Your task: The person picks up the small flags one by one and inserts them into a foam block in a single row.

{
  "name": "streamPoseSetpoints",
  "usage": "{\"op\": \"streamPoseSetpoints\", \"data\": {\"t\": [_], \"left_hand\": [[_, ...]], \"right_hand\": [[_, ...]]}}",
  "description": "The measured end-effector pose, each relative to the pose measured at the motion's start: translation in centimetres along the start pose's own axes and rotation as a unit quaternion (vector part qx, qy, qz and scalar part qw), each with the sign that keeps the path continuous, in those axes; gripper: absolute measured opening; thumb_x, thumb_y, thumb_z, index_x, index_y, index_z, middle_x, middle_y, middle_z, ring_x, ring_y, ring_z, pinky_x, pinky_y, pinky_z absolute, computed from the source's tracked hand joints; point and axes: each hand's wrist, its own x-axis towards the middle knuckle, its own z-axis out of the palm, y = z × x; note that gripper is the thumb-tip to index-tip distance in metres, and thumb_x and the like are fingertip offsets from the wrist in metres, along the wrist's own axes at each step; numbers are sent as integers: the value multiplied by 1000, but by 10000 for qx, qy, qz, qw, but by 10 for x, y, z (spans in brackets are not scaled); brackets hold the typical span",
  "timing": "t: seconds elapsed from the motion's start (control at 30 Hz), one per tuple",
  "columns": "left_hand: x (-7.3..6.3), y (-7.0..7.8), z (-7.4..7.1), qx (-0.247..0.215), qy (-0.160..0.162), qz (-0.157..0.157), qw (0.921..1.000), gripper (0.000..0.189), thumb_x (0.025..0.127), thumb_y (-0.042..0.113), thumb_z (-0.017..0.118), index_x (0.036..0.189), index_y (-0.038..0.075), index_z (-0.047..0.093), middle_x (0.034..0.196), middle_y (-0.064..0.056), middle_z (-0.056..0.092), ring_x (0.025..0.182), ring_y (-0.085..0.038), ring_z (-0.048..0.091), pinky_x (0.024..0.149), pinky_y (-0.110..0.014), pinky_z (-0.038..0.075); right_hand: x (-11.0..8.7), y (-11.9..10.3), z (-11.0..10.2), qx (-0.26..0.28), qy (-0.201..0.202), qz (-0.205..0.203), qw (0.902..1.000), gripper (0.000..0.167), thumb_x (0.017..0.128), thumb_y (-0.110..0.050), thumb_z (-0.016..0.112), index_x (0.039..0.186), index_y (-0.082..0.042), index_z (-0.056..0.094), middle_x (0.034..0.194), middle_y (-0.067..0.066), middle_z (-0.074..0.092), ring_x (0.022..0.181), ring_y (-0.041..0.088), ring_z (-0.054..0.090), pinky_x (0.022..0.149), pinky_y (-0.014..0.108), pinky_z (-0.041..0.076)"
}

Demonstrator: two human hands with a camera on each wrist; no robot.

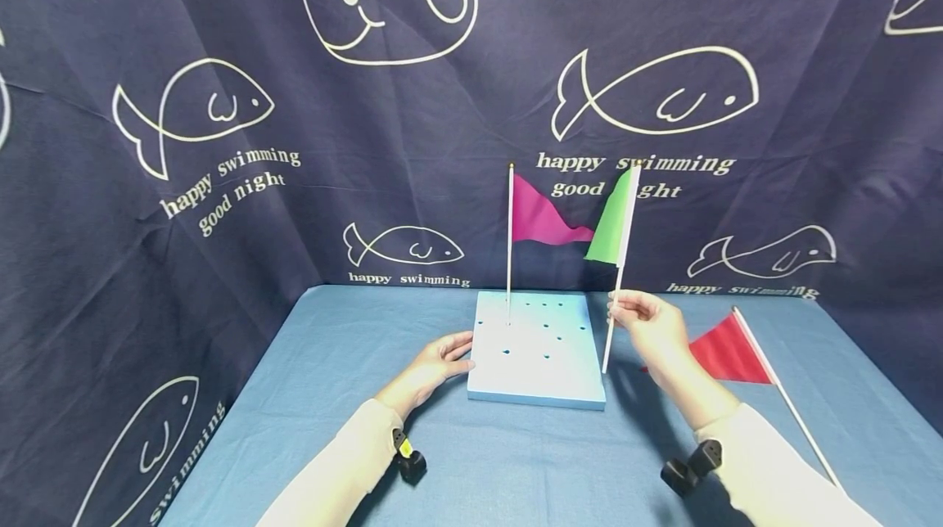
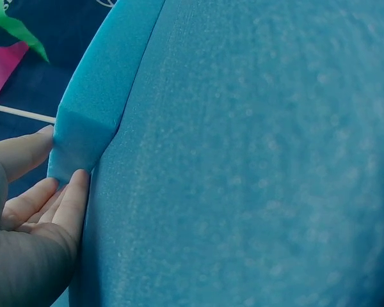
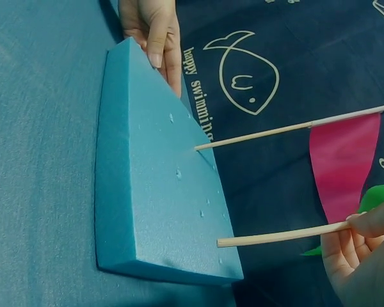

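A light blue foam block (image 1: 526,380) with several small holes in its top lies on the table. One magenta flag (image 1: 541,216) stands upright in it, its stick sunk into a hole. My left hand (image 1: 427,371) touches the block's left edge, thumb and fingers (image 2: 73,208) extended against its side. Between thumb and fingertips, my right hand (image 1: 656,331) pinches the wooden stick of a green flag (image 1: 611,224). That flag tilts slightly, cloth up. In the right wrist view the stick's bare lower end (image 3: 227,242) overlaps the block's top near one edge.
A red flag (image 1: 733,351) lies on the blue-covered table (image 1: 309,404) to the right, partly behind my right forearm. Behind the table hangs a dark blue curtain (image 1: 412,118) with white fish outlines and lettering.
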Motion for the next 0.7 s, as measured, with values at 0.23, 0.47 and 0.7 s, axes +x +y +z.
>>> {"op": "streamPoseSetpoints", "data": {"t": [0.23,0.47,0.7], "left_hand": [[-2,2,0,13,62,-57,10000,61,88,1,65,143,-5,40,148,-23,42,141,-33,36,111,-39,41],[-4,3,2,5,80,-81,9999,61,89,1,65,143,-5,40,148,-23,42,141,-33,36,110,-38,42],[-2,4,2,-12,84,-78,9999,60,89,1,65,143,-4,40,148,-22,43,141,-32,37,109,-37,43]], "right_hand": [[4,-2,8,38,-81,-128,9999,21,91,3,60,111,10,63,71,-23,64,68,-3,64,70,13,56],[8,-8,19,142,-112,-156,9997,26,91,5,59,115,15,59,70,-22,63,67,-3,63,68,13,56],[14,-10,28,169,-83,-181,9997,28,90,5,60,116,15,59,71,-22,64,69,-4,63,68,12,55]]}}
